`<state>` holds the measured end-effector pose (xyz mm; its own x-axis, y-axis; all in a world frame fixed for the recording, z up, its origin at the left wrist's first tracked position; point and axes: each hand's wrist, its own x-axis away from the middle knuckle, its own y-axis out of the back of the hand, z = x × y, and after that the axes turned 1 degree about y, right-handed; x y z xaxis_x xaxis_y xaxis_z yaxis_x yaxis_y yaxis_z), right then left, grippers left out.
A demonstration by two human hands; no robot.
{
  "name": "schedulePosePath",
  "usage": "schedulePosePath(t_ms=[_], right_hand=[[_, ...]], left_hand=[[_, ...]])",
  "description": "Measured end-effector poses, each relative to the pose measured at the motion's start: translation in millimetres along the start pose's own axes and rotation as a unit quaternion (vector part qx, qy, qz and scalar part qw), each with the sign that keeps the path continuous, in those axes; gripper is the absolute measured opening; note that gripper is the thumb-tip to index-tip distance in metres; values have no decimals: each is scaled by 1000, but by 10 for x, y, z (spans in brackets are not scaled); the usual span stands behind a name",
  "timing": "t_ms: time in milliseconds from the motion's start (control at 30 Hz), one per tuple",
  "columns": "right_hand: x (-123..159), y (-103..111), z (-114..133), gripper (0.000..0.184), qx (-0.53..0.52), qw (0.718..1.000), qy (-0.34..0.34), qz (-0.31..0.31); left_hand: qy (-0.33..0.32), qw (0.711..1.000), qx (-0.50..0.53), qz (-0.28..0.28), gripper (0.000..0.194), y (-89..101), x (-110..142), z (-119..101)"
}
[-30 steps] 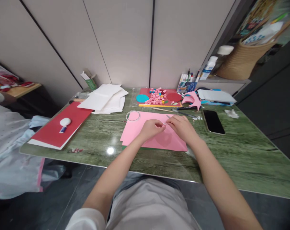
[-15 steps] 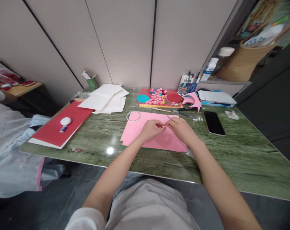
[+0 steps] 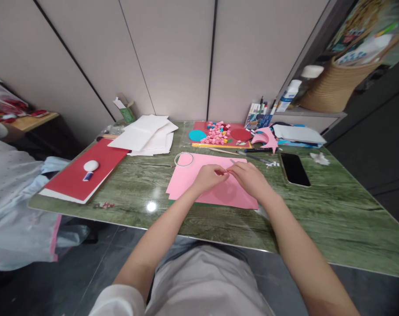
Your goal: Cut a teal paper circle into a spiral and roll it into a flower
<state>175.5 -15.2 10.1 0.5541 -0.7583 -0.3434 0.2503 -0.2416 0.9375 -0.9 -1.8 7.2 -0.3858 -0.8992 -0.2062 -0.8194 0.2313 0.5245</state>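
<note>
Left hand (image 3: 208, 179) and right hand (image 3: 252, 179) meet at fingertips over pink paper (image 3: 182, 183); can't tell if either grips anything; looks like fine fingerwork; next move likely needs steady tips.

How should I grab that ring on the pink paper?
Probably pinch the ring by its left rim, from the left: it lies flat, its open middle leaves pinching room, and the left hand is to its right.
</note>
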Motion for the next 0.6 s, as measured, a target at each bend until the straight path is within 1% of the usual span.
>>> schedulePosePath(t_ms=[600], right_hand=[[2, -10, -18, 19, 11, 1000, 4, 8]], left_hand=[[12, 1000, 7, 8, 19, -5, -7, 9]])
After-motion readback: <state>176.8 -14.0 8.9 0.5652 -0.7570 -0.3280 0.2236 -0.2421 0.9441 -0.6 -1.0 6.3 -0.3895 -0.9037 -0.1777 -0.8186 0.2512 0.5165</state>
